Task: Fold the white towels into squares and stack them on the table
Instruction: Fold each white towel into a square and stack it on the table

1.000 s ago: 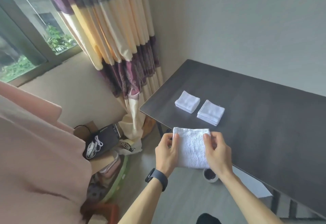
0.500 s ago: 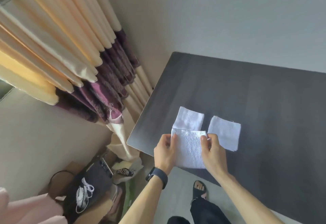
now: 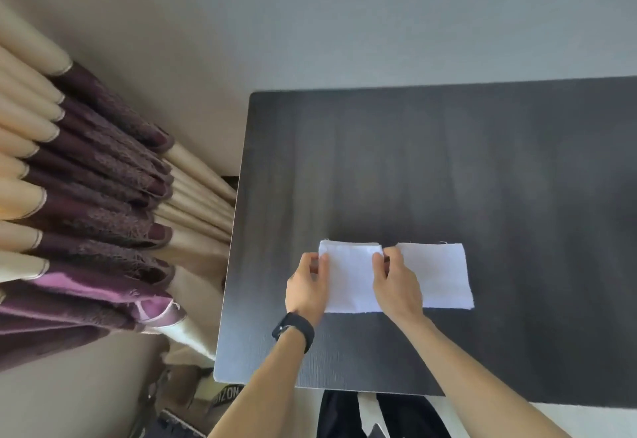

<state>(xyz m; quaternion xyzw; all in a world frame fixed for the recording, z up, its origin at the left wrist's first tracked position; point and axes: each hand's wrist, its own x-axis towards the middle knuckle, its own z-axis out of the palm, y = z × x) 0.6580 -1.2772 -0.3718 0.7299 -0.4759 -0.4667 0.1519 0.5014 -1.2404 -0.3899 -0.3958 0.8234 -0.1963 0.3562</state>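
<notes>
The folded white towel (image 3: 350,279) is lying flat over the near left part of the dark table (image 3: 448,161). The left hand (image 3: 306,286) is pinching its left edge and the right hand (image 3: 396,286) its right edge, fingers curled round the cloth. Whether it is resting on the surface or hovering just above is unclear, and I cannot tell if another towel is lying beneath it. A second folded towel (image 3: 436,275) is sitting just beside it on the right. This looks like the placing step; next, the edges want squaring before both hands let go. A black wristwatch (image 3: 293,329) is showing on the left wrist, and a curtain (image 3: 103,179) is hanging to the left.
</notes>
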